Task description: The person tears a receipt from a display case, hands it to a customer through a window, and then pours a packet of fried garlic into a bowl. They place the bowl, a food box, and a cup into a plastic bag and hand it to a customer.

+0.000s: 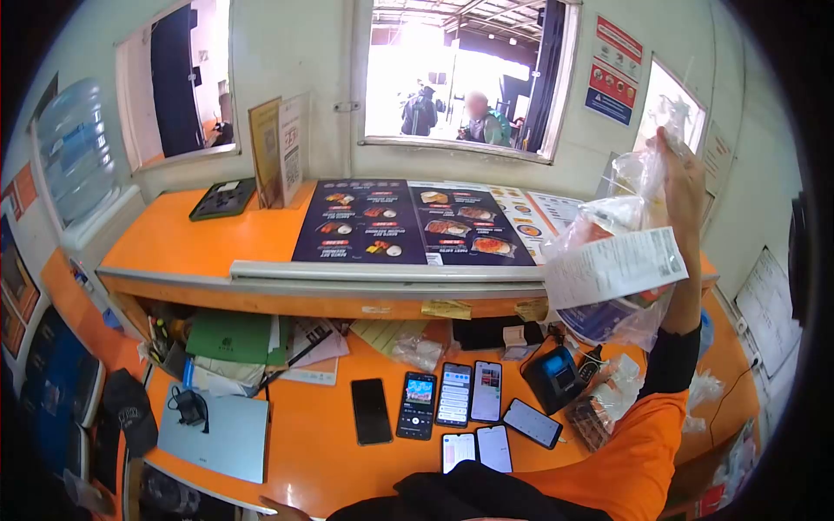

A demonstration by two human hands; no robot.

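Observation:
My right hand (684, 178), raised at the right, is closed around the gathered top of a clear plastic bag (638, 208). The bag hangs in front of the counter's right end. A printed receipt (617, 267) is on its near side, and a dark blue printed container (599, 321) shows through the plastic below. Only a sliver of my left hand (285, 510) appears at the bottom edge, by the front of the orange desk (313, 469); its fingers are mostly hidden. Several phones lie on the desk, among them a dark one (372, 411) and one with a lit screen (417, 404).
A silver laptop (217, 434) with a black charger on it lies left. Dark menu sheets (360, 221) cover the upper counter (182, 239). A card terminal (554, 379) stands right of the phones. Two people (420, 113) are outside the window. A water bottle (78, 148) stands far left.

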